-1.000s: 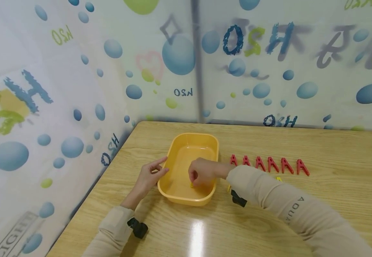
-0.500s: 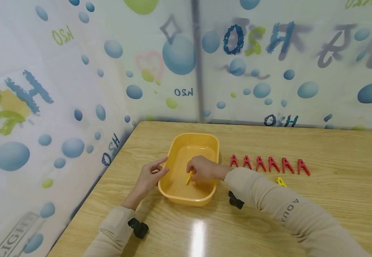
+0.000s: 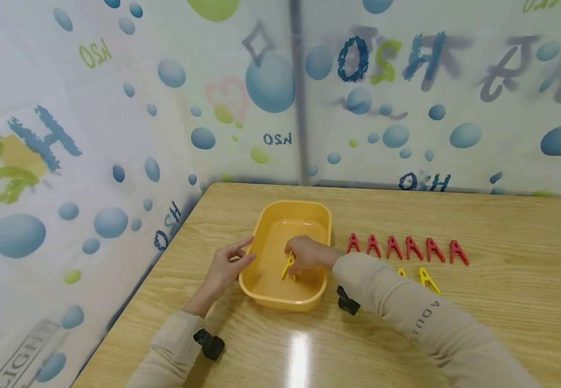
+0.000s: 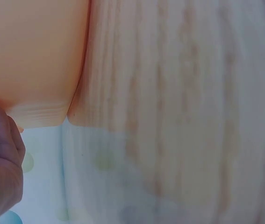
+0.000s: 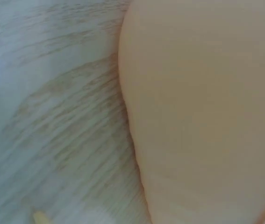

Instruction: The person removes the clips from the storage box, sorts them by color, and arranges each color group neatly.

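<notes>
A yellow plastic tub [image 3: 319, 213] stands on the wooden table, its near end toward me. My right hand [image 3: 306, 254] reaches over its right rim and pinches a yellow clothespin [image 3: 287, 267] low inside it, legs pointing down. My left hand [image 3: 224, 269] lies against the tub's left side, thumb and forefinger extended to the rim. In the left wrist view, the left hand [image 4: 3, 154] is at the outer wall of the tub [image 4: 34, 56]. The right wrist view shows mostly the tub's outer wall [image 5: 202, 112]; the right hand is out of sight there.
Several red clothespins [image 3: 413, 248] stand in a row on the table [image 3: 513, 237], right of the tub. In front of them lies a yellow clothespin [image 3: 428, 280], with another yellow clothespin [image 3: 401, 272] partly behind the right sleeve [image 3: 406, 302]. A printed curtain [image 3: 382, 118] borders the table.
The yellow clothespin in my right hand has come more into view as the hand turned. The right forearm has shifted left and down, uncovering yellow clothespins on the table. The left hand stays put.
</notes>
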Available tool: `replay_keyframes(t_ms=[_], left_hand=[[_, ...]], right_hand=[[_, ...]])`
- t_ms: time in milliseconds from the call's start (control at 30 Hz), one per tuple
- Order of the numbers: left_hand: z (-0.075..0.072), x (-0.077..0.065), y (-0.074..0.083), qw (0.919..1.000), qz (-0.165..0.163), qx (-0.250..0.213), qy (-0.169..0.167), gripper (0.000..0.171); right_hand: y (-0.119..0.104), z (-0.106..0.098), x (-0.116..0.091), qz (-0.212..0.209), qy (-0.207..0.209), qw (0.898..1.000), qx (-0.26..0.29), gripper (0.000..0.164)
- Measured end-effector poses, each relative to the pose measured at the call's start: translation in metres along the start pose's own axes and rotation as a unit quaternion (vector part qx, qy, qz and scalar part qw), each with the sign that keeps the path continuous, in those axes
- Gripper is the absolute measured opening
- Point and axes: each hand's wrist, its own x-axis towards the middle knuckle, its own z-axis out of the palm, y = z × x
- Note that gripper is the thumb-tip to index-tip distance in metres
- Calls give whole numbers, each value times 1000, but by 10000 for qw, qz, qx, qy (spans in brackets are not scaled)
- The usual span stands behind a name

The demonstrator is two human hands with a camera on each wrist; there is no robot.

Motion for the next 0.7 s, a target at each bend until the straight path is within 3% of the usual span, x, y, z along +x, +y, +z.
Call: replay_keyframes(t_ms=[100, 233, 433, 700], left_hand=[[0, 0, 0, 10000, 6, -15, 11, 43], [0, 1, -1, 10000, -3, -32, 22, 43], [1, 2, -2, 10000, 50, -28, 47, 43], [1, 1, -1, 9999, -56, -1, 93, 43]], right_hand=[[-41, -27, -25, 425, -129, 9984, 341, 46], [-68, -43, -45, 295, 135, 9978, 586, 36], [-70, -42, -45, 178, 11, 9947, 1016, 41], [-69, -42, -43, 143, -281, 9910, 1305, 33]])
